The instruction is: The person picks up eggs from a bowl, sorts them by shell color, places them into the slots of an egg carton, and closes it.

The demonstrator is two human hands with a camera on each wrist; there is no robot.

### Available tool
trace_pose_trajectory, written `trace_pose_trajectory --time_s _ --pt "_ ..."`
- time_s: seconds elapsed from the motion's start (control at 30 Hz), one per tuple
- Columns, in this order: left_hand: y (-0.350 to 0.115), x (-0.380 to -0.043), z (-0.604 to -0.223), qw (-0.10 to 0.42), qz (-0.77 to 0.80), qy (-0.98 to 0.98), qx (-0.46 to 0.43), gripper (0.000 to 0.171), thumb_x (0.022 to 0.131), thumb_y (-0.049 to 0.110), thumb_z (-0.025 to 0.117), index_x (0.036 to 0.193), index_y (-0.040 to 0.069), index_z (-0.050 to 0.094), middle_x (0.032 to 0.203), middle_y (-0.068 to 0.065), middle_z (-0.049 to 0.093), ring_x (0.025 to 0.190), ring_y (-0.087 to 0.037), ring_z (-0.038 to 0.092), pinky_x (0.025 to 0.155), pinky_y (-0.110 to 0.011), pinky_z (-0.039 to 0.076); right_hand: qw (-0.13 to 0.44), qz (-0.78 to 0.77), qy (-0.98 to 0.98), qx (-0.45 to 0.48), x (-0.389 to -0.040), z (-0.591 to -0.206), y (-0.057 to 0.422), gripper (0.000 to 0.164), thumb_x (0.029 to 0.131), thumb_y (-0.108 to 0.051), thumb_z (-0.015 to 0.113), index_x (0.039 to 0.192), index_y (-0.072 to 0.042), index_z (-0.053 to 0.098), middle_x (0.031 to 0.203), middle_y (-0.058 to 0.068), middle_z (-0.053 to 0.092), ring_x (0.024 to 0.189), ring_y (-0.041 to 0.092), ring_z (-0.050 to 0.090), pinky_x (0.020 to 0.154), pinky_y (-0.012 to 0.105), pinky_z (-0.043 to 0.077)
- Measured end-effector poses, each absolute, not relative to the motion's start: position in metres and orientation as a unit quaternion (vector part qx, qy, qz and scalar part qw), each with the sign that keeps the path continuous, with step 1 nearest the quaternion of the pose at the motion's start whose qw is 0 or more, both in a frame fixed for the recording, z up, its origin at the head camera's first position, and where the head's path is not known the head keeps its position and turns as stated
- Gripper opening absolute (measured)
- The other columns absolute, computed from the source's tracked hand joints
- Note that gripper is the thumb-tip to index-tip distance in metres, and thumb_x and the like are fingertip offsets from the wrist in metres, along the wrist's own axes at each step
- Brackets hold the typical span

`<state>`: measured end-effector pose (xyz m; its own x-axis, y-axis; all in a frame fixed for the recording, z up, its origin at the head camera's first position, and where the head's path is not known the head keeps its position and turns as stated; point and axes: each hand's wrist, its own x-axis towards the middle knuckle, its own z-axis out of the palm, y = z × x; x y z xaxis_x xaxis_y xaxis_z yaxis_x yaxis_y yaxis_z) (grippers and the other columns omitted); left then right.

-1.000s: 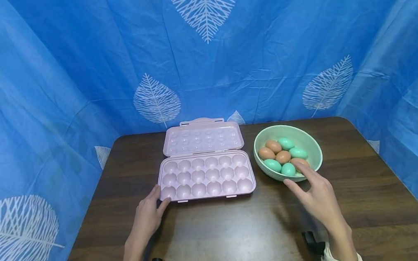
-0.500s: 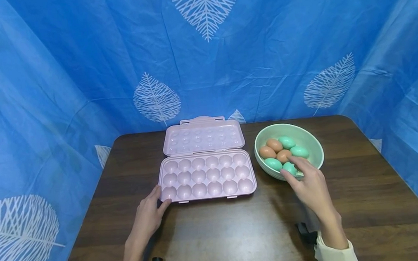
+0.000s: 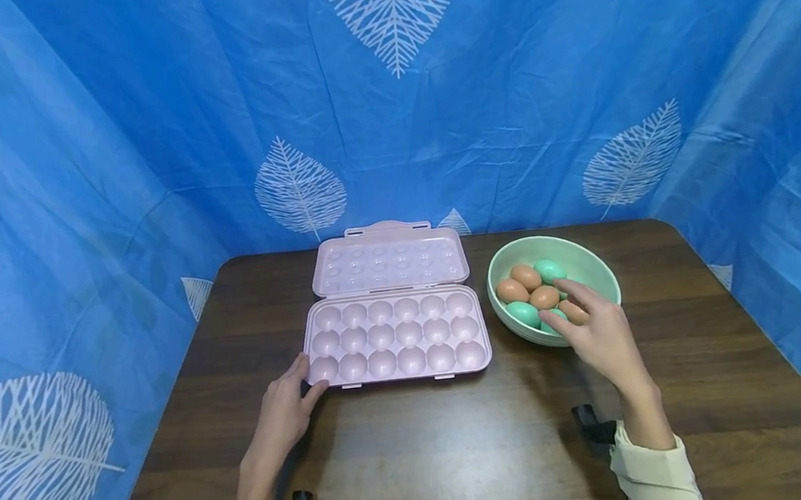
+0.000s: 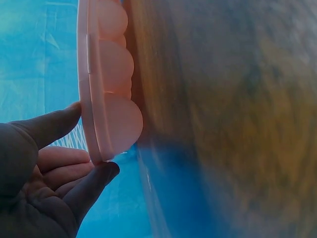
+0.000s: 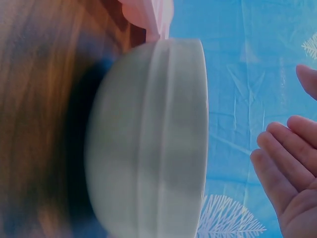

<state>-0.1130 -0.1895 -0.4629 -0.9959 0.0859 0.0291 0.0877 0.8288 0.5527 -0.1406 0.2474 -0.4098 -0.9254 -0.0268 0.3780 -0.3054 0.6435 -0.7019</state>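
My left hand [image 3: 279, 415] holds the near left corner of an open lilac egg carton [image 3: 395, 336], thumb at the front edge and fingers along the left side. The left wrist view shows the thumb and fingertips at the corner of the carton [image 4: 119, 121], whose egg cups hold nothing. Over the right front of a pale green bowl [image 3: 601, 268] hovers my right hand [image 3: 604, 339], thumb and fingers spread, holding nothing. In the bowl lie brown eggs [image 3: 511, 290] and green eggs [image 3: 523, 315], some partly hidden by that hand. In the right wrist view its fingers [image 5: 277, 178] are apart from the bowl.
Under everything is a dark wooden table [image 3: 418, 455]. The carton's lid [image 3: 389, 263] lies folded back toward the rear edge. A blue curtain [image 3: 502, 98] with white leaf prints surrounds the back and sides. Black straps with small mounts sit at both wrists.
My right hand has shifted left and then forward, farther over the bowl, coming off a brown egg at the right and now covering a green one. The left hand stays at the carton's corner.
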Motion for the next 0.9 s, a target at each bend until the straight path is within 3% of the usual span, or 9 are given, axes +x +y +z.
trace_pose_trajectory --time_s 0.1,0.23,0.3,0.47,0.67,0.9 --pt "-0.190 -0.113 -0.463 -0.001 -0.289 -0.956 -0.044 0.058 0.089 0.021 0.060 0.133 -0.010 0.038 0.136 -0.028 0.036 0.123 -0.038 0.038 0.097 -0.050 0.033 0.144 0.427 -0.889 0.083 -0.146 -0.410 0.252 0.048 0.082 -0.027 0.069 0.125 -0.008 0.056 0.122 0.009 0.056 0.109 0.028 0.052 0.085 0.050 0.043" --pt "-0.191 -0.113 -0.463 -0.002 -0.290 -0.956 -0.042 0.057 0.090 0.022 0.060 0.132 -0.010 0.039 0.135 -0.028 0.037 0.123 -0.038 0.038 0.097 -0.050 0.033 0.119 0.432 -0.890 0.078 -0.153 -0.411 0.256 0.050 0.084 -0.029 0.067 0.128 -0.009 0.053 0.124 0.008 0.054 0.099 0.025 0.058 0.081 0.036 0.049" --pt "-0.190 -0.113 -0.463 -0.004 -0.293 -0.955 -0.039 0.058 0.089 0.022 0.060 0.133 -0.010 0.039 0.136 -0.027 0.037 0.123 -0.037 0.038 0.098 -0.050 0.033 0.111 0.433 -0.891 0.077 -0.156 -0.412 0.257 0.052 0.084 -0.032 0.067 0.128 -0.009 0.052 0.124 0.008 0.054 0.096 0.026 0.060 0.080 0.036 0.050" --pt "-0.191 -0.114 -0.464 -0.008 -0.296 -0.954 -0.035 0.058 0.089 0.023 0.060 0.133 -0.009 0.039 0.136 -0.027 0.037 0.123 -0.037 0.038 0.098 -0.050 0.033 0.095 0.432 -0.893 0.083 -0.164 -0.412 0.258 0.055 0.083 -0.037 0.066 0.127 -0.006 0.053 0.124 0.010 0.054 0.107 0.030 0.052 0.085 0.052 0.044" --pt "-0.191 -0.113 -0.464 0.002 -0.298 -0.954 -0.037 0.058 0.089 0.022 0.061 0.132 -0.011 0.039 0.135 -0.028 0.037 0.123 -0.037 0.038 0.098 -0.049 0.033 0.068 0.434 -0.894 0.092 -0.172 -0.408 0.257 0.054 0.084 -0.034 0.065 0.128 -0.004 0.052 0.124 0.012 0.054 0.107 0.029 0.051 0.086 0.050 0.043" --pt "-0.191 -0.113 -0.464 0.011 -0.296 -0.954 -0.040 0.057 0.088 0.022 0.062 0.131 -0.010 0.042 0.133 -0.027 0.040 0.121 -0.037 0.041 0.096 -0.049 0.035 0.055 0.417 -0.903 0.088 -0.188 -0.398 0.254 0.059 0.085 -0.042 0.061 0.129 -0.005 0.050 0.127 0.014 0.051 0.114 0.033 0.047 0.089 0.053 0.041"
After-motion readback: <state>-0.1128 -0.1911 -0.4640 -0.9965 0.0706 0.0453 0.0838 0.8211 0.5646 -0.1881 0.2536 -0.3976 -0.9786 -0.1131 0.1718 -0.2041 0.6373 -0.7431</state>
